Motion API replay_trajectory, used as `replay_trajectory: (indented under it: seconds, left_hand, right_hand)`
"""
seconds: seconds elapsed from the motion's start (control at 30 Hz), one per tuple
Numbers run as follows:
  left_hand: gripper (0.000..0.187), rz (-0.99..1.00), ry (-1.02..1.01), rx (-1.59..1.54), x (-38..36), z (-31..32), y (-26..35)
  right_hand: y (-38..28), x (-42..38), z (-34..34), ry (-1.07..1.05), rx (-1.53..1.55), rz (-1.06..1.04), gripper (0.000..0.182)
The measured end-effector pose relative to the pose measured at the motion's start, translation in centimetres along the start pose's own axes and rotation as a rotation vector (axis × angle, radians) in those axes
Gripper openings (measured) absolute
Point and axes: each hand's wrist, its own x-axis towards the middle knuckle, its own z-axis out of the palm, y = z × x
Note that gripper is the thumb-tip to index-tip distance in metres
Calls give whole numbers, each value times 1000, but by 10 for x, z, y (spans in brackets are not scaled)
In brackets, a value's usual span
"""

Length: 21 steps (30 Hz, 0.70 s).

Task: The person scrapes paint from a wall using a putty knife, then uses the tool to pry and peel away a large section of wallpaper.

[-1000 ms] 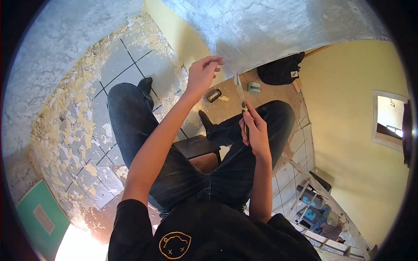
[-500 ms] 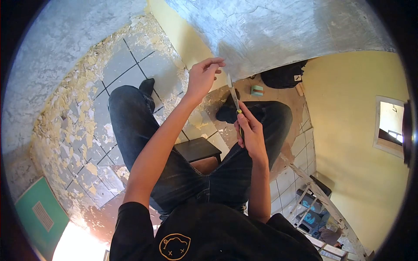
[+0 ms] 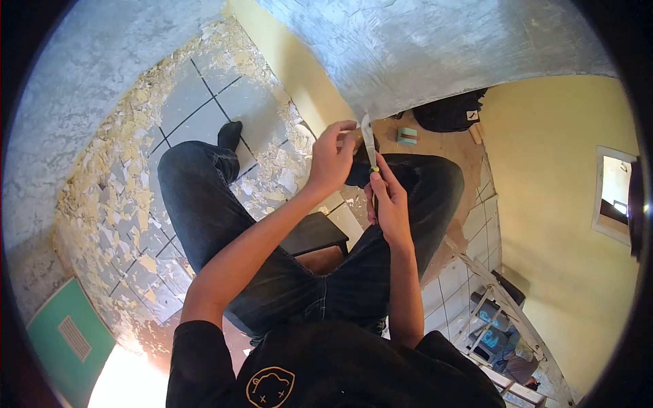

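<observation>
My right hand (image 3: pixel 389 200) is wrapped round the handle of a scraper-like knife (image 3: pixel 371 143), its long metal blade pointing up toward the lower edge of the grey wall (image 3: pixel 442 51). Just left of the blade, my left hand (image 3: pixel 333 158) is raised with its fingers bent and partly spread, holding nothing that I can see. A yellow strip of wall (image 3: pixel 299 71) lies beyond it. Whether the blade tip touches the wall is unclear.
Paint flakes (image 3: pixel 129 211) cover the tiled floor at left. Between my legs stands a dark stool (image 3: pixel 316 232). A black bag (image 3: pixel 445 114) and a small green block (image 3: pixel 407 136) lie ahead. A ladder (image 3: pixel 507 316) is at lower right, a green board (image 3: pixel 71 340) at lower left.
My left hand has moved down and slightly right, nearer the blade. The blade is a little further right and more upright in my right hand.
</observation>
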Motion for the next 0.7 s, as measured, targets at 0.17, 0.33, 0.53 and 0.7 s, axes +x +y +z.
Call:
replay_trajectory:
  seconds: [0.17, 0.33, 0.53, 0.7]
  left_hand:
    - [30, 154, -38, -18, -15, 9, 1]
    - [34, 135, -59, -115, -15, 10, -10]
    - [40, 119, -53, -152, -16, 13, -1]
    - [46, 234, -99, -115, -18, 14, -1]
  right_hand:
    - [4, 3, 2, 0, -59, 3, 46]
    - [10, 5, 5, -8, -72, -3, 45]
    - [6, 2, 10, 14, -97, -34, 43]
    - [3, 1, 4, 39, -4, -4, 43]
